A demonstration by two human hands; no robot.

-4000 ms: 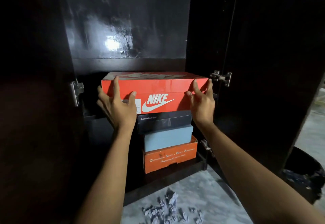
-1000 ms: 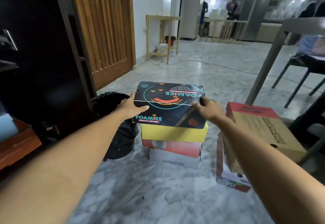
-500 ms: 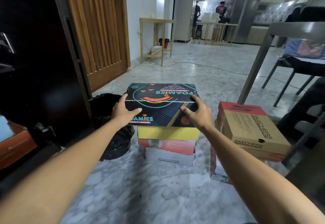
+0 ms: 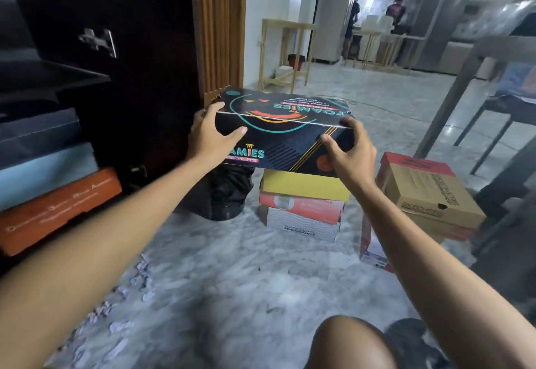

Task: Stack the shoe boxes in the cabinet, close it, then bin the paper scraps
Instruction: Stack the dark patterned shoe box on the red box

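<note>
A black Foamies shoe box [image 4: 282, 134] is held in the air just above a floor stack. My left hand [image 4: 213, 134] grips its left end and my right hand [image 4: 346, 151] grips its right front corner. The stack below has a yellow box [image 4: 304, 187], a red box [image 4: 301, 207] and a white box [image 4: 301, 228]. At the left, the open dark cabinet [image 4: 136, 50] holds stacked boxes: an orange one [image 4: 55, 209] at the bottom, a light blue one [image 4: 43, 171] and a dark one [image 4: 37, 134] above. Paper scraps [image 4: 116, 319] lie on the marble floor.
A black bin bag [image 4: 226, 192] sits beside the cabinet door. A brown Skechers box [image 4: 429, 194] rests on other boxes at the right. A grey table leg [image 4: 446, 99] and chairs stand at the right. My knee [image 4: 351, 342] shows at the bottom. Two people stand far back.
The Foamies box has been lifted off the yellow box and carried left. The view has swung left, bringing the cabinet's stacked boxes and the scraps into sight.
</note>
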